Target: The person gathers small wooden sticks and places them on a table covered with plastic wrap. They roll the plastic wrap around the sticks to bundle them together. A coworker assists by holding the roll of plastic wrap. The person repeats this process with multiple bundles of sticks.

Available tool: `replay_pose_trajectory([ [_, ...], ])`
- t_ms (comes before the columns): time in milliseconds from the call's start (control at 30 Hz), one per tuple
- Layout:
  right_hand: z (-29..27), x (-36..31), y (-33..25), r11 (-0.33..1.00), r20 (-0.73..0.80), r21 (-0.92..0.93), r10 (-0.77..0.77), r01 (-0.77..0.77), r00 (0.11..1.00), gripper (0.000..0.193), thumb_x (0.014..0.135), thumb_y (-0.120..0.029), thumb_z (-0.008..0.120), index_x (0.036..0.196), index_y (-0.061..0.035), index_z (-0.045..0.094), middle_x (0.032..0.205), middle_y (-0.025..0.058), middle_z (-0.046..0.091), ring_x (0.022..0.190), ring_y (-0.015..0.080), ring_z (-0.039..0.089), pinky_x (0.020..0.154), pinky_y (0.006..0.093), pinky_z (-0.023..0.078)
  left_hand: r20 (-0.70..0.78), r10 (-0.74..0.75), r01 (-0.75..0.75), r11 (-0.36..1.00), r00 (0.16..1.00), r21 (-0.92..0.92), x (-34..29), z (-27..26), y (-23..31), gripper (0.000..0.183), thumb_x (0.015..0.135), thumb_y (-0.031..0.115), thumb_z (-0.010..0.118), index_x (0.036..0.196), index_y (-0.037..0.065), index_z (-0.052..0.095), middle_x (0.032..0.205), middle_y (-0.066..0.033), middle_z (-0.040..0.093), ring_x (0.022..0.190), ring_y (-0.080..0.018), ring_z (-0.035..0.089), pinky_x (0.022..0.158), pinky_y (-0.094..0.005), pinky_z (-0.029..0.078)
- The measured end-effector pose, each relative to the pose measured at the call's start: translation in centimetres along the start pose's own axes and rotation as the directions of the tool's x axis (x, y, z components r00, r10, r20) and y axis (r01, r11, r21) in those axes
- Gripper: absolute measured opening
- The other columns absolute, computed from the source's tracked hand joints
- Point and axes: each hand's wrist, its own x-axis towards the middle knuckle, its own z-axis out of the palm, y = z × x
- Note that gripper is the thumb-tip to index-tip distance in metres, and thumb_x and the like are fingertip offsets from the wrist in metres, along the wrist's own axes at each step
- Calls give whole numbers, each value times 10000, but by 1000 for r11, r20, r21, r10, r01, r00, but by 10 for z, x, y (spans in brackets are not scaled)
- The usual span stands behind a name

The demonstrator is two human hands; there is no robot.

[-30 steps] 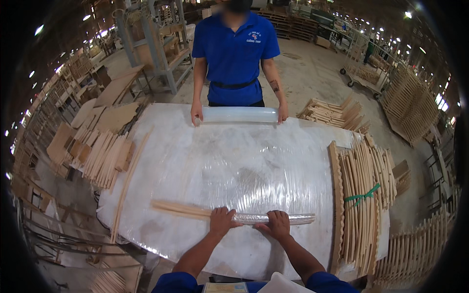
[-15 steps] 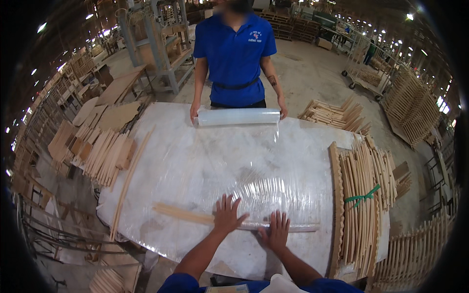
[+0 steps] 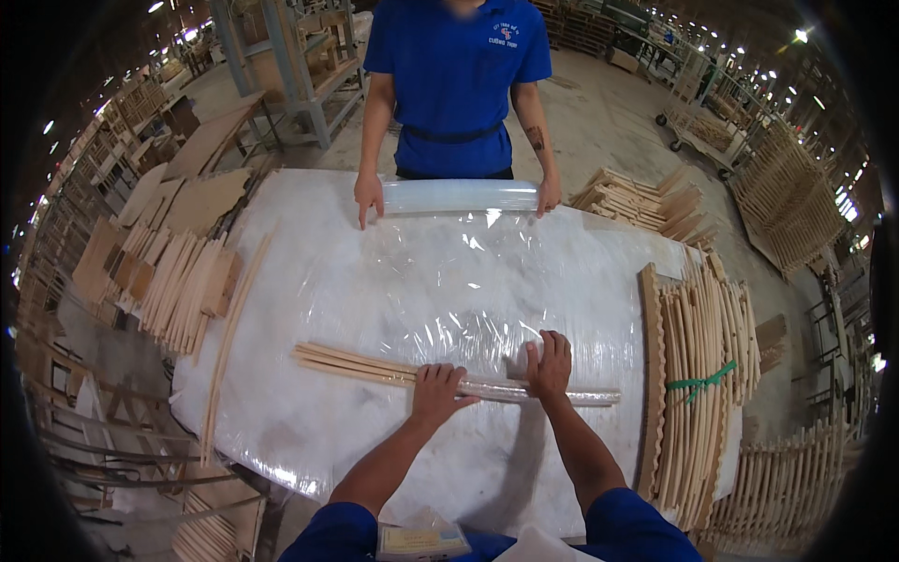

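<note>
1. Wooden sticks (image 3: 354,363) lie bunched across the near half of the table (image 3: 468,468) in the head view, the right part wrapped in clear film, the left ends looking bare.
2. The left hand (image 3: 438,393) rests over the middle of the bunch, fingers bent; whether it is clamped or just pressing, I cannot tell. Firm, even pressure here should stop the sticks from fanning out.
3. The right hand (image 3: 550,370) has its fingers reaching past the bunch to the far side, not closed round it. Both hands are best pushed at the same pace, or the wrap will likely go on crooked.
4. The bunch slants, left end farther away than right. Squaring it to the film roll (image 3: 459,197) would help the layers overlap neatly.
5. At the far edge, a co-worker (image 3: 459,103) has a hand at each end of that roll. A little drag there should hold the clear sheet (image 3: 440,272) taut and limit wrinkles.
6. On the right, the tied stick pile (image 3: 693,323) sits near the wrapped ends; mind that gap.
</note>
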Motion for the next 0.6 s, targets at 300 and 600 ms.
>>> replay_pose_trajectory([
  [300,-56,-118,-21,981,214,-44,-174,187,961,703,799,-732,813,1010,-70,707,982,113,649,963,331,650,899,477,495,65,-46,43,998,997,37,-54,-13,28,712,717,699,836,1164,158,717,1077,-66,663,1072,-284,609,1015,-471,417],
  [600,-84,-221,-30,977,254,-103,-157,188,954,738,884,-545,823,1364,-23,621,1334,211,628,1306,430,571,1165,612,402,121,-110,106,994,987,32,-131,-29,67,751,845,711,760,1253,84,699,1432,-192,542,1351,-423,471,1153,-597,324],
])
